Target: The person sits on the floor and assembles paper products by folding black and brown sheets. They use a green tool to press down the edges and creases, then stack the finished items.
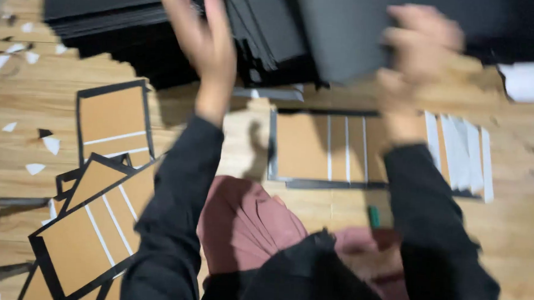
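Observation:
My right hand [413,60] grips the edge of a large black sheet [346,32], lifted and tilted above the floor. My left hand [203,40] is raised with fingers apart, holding nothing, just left of that sheet. Both hands are motion-blurred. Below them on the wooden floor lies a brown card panel [306,149] with a black border and white tape strips. Both arms wear dark sleeves.
A stack of black sheets [116,14] fills the top of the view. Several finished brown panels with black borders [102,214] lie at the left. White strips [461,154] lie at the right, paper scraps [34,168] at the far left, a green marker [374,216] near my knees.

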